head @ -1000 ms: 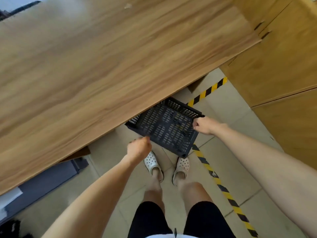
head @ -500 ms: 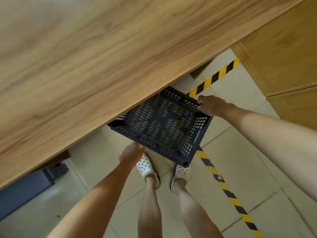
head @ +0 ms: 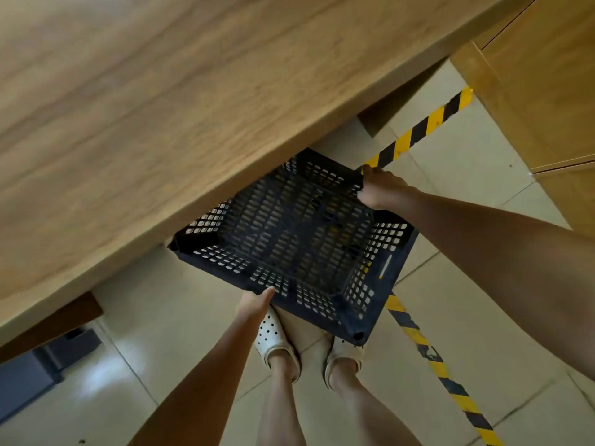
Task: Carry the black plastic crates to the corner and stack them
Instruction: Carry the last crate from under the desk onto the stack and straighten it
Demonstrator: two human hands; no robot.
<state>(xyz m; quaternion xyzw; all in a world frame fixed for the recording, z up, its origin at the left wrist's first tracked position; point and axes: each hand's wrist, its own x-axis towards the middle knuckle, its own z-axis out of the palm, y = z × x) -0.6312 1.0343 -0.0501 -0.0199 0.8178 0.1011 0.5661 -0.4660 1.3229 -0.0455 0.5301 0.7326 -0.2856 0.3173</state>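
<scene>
A black plastic crate (head: pixel 289 239) with slotted walls and floor hangs above the floor, just in front of the wooden table edge, empty inside. My left hand (head: pixel 254 304) grips its near rim from below, thumb over the edge. My right hand (head: pixel 383 188) grips the far right rim, fingers curled over it. The crate's far left corner is hidden under the tabletop. My feet in white perforated clogs (head: pixel 273 339) stand below the crate.
A large wooden table (head: pixel 161 107) fills the upper left. Wooden cabinets (head: pixel 541 91) stand at the right. Yellow-black hazard tape (head: pixel 431 358) runs across the tiled floor. A dark grey object (head: pixel 38 371) lies on the floor at the lower left.
The crate has come out from under the table toward me and risen, showing much more of its inside. Both hands kept their grip on its rims.
</scene>
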